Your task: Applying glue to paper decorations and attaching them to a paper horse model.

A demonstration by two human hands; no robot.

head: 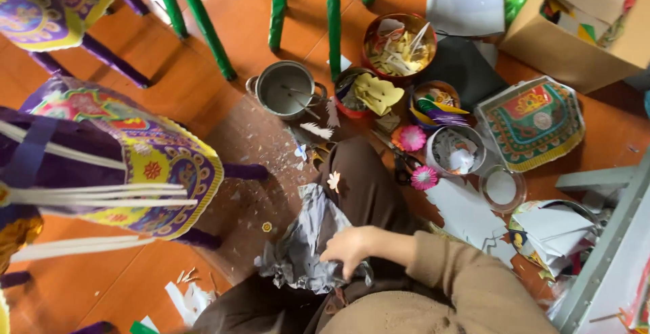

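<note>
Right hand fingers pinch crumpled grey paper on the lap; the left hand is out of view.

Hidden and cut-off parts of a floor craft scene seen from above

Only one hand shows, fingertips buried in crumpled grey paper, so its grip cannot be judged; which hand it is stays unclear, and the other is out of view. The purple paper figure runs off the left edge, the cardboard box off the top right. The metal pot contents are too dim to identify.
</note>
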